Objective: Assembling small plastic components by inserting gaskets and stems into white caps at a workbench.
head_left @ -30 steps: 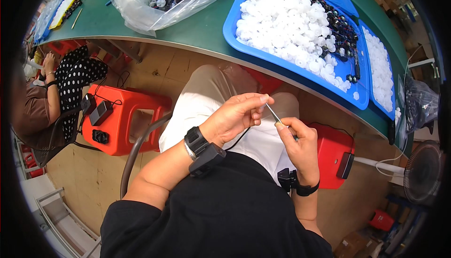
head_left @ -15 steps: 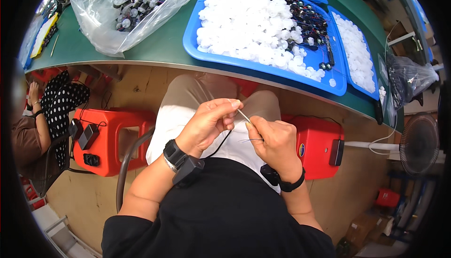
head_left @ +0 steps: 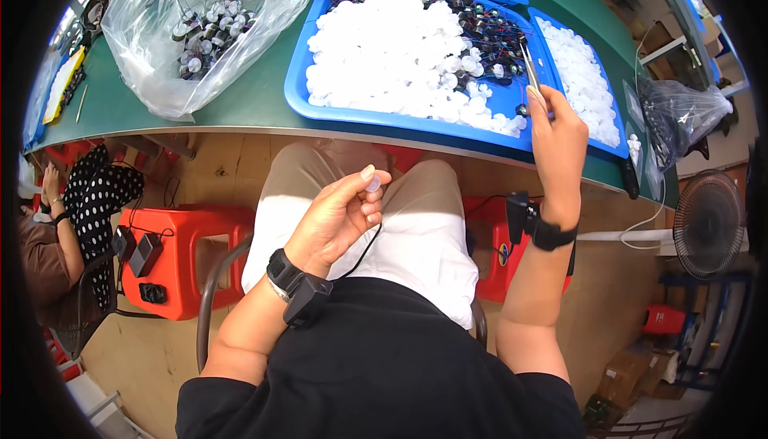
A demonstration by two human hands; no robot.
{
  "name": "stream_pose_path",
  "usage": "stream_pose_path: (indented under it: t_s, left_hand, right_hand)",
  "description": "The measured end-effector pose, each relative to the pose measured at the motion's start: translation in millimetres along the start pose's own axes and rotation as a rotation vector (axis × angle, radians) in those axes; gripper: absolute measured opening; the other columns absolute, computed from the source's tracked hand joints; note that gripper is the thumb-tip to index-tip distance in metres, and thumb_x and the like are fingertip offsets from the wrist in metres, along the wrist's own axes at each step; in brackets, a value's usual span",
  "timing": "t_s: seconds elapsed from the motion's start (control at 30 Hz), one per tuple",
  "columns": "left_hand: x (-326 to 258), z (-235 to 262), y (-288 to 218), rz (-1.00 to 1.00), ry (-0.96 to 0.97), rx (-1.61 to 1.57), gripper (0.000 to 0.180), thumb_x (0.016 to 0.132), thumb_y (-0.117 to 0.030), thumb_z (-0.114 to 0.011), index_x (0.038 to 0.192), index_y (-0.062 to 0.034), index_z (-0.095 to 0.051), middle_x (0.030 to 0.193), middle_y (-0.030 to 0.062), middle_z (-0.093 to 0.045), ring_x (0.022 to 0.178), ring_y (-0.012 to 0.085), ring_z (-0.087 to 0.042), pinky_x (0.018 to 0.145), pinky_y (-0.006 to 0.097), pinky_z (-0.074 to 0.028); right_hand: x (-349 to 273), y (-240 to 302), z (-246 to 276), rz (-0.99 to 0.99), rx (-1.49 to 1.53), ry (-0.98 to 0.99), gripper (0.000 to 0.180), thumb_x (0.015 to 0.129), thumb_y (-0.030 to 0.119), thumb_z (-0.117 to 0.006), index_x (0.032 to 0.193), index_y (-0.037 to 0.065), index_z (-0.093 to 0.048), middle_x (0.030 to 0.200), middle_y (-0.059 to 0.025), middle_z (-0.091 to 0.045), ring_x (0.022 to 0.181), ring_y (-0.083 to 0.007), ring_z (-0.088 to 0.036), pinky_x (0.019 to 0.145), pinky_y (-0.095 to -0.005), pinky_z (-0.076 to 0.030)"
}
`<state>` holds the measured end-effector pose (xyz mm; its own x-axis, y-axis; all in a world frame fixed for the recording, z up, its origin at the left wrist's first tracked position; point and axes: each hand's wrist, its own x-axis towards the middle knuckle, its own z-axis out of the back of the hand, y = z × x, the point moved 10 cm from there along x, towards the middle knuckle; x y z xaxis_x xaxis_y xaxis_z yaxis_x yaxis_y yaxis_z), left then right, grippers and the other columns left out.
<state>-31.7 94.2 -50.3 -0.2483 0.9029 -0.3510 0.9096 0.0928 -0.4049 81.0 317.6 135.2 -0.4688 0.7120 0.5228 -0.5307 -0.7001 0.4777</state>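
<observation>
- Over the lap, below the bench (head_left: pixel 264 103) edge: left hand (head_left: pixel 340 215) raised, palm up, small white cap (head_left: pixel 373 185) pinched between thumb and fingertips.
- Thin black wire (head_left: pixel 362 251) trailing down from same hand across the light trousers.
- Right hand (head_left: pixel 558 131) up at front rim of blue tray (head_left: pixel 298 79), well apart from left hand; closed round metal tweezers (head_left: pixel 531 71), tips pointing up over the tray.
- Tweezer tips near dark wired parts (head_left: pixel 480 27) along far and right side of tray; contact with any part not discernible.
- Heap of white caps (head_left: pixel 400 59) filling middle of tray, directly beyond the left hand, just left of the right hand.
- Second blue tray (head_left: pixel 612 139) to the right, touching the first, holding more white caps.
- Clear plastic bag (head_left: pixel 200 31) on green bench, left of the trays, open, with dark-and-white round parts inside.
- Yellow flat package (head_left: pixel 62 87) at far left bench end; markings too small to read.
- Grey plastic bag (head_left: pixel 680 115) off right end of bench.
- Black bands on both wrists.
- Red stool (head_left: pixel 188 259) lower left; another person in dotted sleeve (head_left: pixel 96 199) beside it.
</observation>
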Motion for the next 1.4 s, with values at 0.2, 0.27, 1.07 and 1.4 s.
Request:
stream_pose_path:
  t_s: [0.2, 0.27, 1.07, 1.4]
  left_hand:
    - [-7, -4, -4, 0.0, 0.028, 0.041, 0.029, 0.097, -0.025, -0.055, 0.108, 0.0017, -0.061, 0.077, -0.0002, -0.05, 0.068, 0.0097, -0.045, 0.062, 0.025, -0.04]
    - [-7, -3, -3, -0.005, 0.047, 0.062, 0.029, 0.098, -0.025, -0.054, 0.109, 0.0016, -0.061, 0.078, -0.0001, -0.05, 0.069, 0.0099, -0.045, 0.063, 0.025, -0.04]
    - [-8, -3, 15, 0.119, 0.094, 0.005, 0.034, 0.099, -0.03, -0.05, 0.105, 0.0018, -0.061, 0.076, 0.0002, -0.054, 0.062, 0.0085, -0.044, 0.059, 0.022, -0.04]
    - [-1, 15, -3, -0.05, -0.004, -0.114, 0.03, 0.098, -0.029, -0.053, 0.103, 0.0, -0.06, 0.074, 0.001, -0.052, 0.063, 0.01, -0.045, 0.059, 0.024, -0.04]
  right_hand:
    - [-10, 12, 7, 0.014, 0.071, -0.051, 0.024, 0.085, 0.018, -0.072, 0.099, 0.0, -0.067, 0.065, -0.0074, -0.06, 0.063, -0.0154, -0.053, 0.058, -0.0305, -0.044]
    - [-35, 33, -2, -0.123, 0.199, 0.154, 0.021, 0.079, 0.015, -0.077, 0.088, 0.001, -0.064, 0.059, -0.0015, -0.05, 0.063, -0.0083, -0.048, 0.057, -0.0252, -0.039]
    - [-180, 61, -129, -0.369, 0.911, 0.962, 0.02, 0.101, 0.02, -0.049, 0.096, 0.001, -0.053, 0.074, -0.0027, -0.058, 0.062, -0.0082, -0.049, 0.056, -0.024, -0.04]
    - [-158, 43, -112, -0.314, 0.852, 0.609, 0.009, 0.097, 0.009, -0.055, 0.093, 0.001, -0.056, 0.079, -0.0012, -0.061, 0.068, -0.0074, -0.052, 0.059, -0.0221, -0.042]
